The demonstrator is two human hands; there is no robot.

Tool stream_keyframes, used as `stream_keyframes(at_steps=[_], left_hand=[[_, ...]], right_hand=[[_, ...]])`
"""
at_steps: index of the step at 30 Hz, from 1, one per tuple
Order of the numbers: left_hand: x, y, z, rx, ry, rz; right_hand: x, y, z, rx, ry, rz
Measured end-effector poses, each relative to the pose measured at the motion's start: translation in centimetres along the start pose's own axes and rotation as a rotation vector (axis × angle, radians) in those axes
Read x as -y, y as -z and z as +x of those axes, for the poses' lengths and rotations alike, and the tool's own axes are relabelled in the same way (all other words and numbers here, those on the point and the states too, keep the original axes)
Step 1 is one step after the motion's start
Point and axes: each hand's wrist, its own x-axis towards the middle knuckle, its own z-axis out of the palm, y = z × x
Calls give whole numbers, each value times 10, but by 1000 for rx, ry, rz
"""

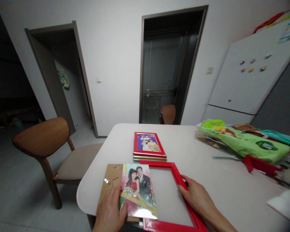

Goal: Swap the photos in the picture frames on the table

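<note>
A glossy photo print of a couple (143,183) lies over a brown backing board (110,175) with metal clips, near the table's front left. My left hand (112,207) grips the photo at its lower left, thumb over the print and fingers on the board side. To the right is an empty red picture frame (159,164), with the white table top visible through its opening. My right hand (194,195) is closed around the frame's right side. The photo and board overlap the frame's left side. Behind them rests a small stack of framed pictures (148,143), the top one red-edged.
The white table (183,138) carries a green tissue package (251,141), a red-handled tool (261,166) and a grey-handled item (226,157) at the right. A wooden chair (43,137) stands at the left, another chair (168,113) beyond the far edge. A white fridge (248,83) is at the back right.
</note>
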Motion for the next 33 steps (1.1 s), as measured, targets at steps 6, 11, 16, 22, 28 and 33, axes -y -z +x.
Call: stream_keyframes(at_steps=[6, 11, 16, 22, 28, 33], left_hand=[[-8, -4, -1, -45, -188, 95], [-29, -28, -4, 97, -426, 8], [-42, -26, 8, -82, -465, -110], [-77, 5, 19, -272, -158, -853], [-95, -23, 17, -54, 158, -1468], [-72, -35, 16, 14, 13, -989]], right_hand=[[30, -5, -9, -77, 99, 183], [87, -27, -20, 309, -91, 850], [128, -2, -19, 469, -57, 1287], [121, 10, -29, 295, -249, 1338], [73, 2, -30, 174, -372, 1435], [45, 26, -16, 311, -383, 1180]])
